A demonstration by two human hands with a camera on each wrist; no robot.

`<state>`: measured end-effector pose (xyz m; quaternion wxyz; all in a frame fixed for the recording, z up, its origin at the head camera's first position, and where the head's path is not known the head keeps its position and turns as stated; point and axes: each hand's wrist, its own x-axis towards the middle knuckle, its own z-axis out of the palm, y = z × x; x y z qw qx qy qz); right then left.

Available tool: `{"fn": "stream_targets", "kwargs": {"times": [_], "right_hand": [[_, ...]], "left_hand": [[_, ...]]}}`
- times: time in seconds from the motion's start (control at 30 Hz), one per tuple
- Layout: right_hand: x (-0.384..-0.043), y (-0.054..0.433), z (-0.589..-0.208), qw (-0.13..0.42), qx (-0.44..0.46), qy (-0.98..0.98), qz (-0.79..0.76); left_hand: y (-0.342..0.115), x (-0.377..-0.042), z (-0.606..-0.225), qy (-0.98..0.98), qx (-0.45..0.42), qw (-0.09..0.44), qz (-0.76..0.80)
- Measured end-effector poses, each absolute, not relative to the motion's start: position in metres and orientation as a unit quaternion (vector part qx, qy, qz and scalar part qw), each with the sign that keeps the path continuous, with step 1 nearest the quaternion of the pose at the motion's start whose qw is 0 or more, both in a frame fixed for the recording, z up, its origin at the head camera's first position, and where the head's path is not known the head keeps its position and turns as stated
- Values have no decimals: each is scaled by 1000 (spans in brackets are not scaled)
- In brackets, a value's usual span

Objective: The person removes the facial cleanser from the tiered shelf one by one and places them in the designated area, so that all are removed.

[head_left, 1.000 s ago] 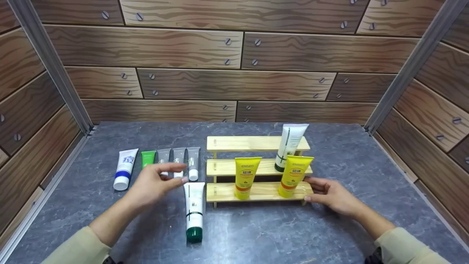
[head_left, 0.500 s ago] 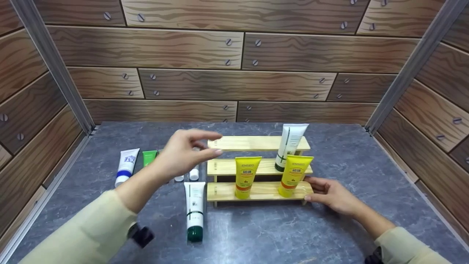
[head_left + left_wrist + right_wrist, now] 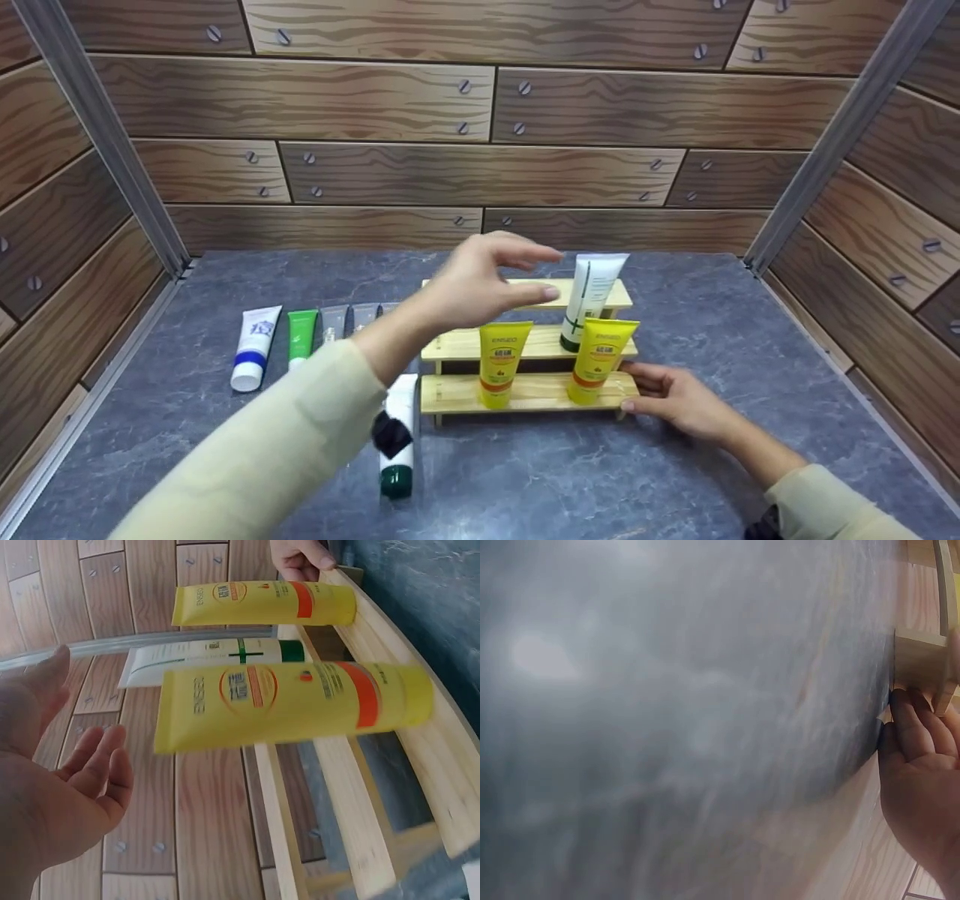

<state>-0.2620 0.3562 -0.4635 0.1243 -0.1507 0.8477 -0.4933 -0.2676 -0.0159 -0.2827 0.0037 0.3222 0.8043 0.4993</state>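
Note:
A three-tier wooden display rack (image 3: 454,394) stands on the table. On its lowest tier two yellow tubes (image 3: 504,365) (image 3: 292,706) stand upright, cap down, and a white tube with a dark green cap (image 3: 591,296) stands on the middle tier. My left hand (image 3: 484,289) hovers over the rack, just left of that white tube; thumb and fingers are spread with nothing between them. At the rack's right end my right hand (image 3: 679,401) grips the lowest tier, thumb in front. Its fingers reach behind the wood and are partly hidden in the head view.
Left of the rack lie a white tube with a blue band (image 3: 256,349), a green tube (image 3: 301,334) and grey tubes (image 3: 335,321), partly behind my left arm. Another white tube (image 3: 403,401) lies in front, partly covered by the sleeve. Plank-patterned walls enclose the table.
My left hand has moved right and up from above the lying tubes to beside the standing white tube. The right hand stays at the rack's end.

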Motion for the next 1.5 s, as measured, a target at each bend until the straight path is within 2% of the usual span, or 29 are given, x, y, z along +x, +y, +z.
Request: {"fn": "stream_targets", "kwargs": {"times": [0.4, 0.87, 1.27, 1.5], "right_hand": [[-261, 355, -462, 131, -165, 834, -509], [-261, 356, -462, 142, -156, 837, -505], [-262, 356, -465, 132, -167, 838, -502], [-263, 356, -466, 140, -165, 827, -519]], "left_hand": [[25, -289, -287, 820, 351, 20, 452], [46, -303, -291, 810, 355, 101, 456], [49, -314, -298, 813, 344, 117, 454], [52, -316, -302, 815, 342, 85, 459]]}}
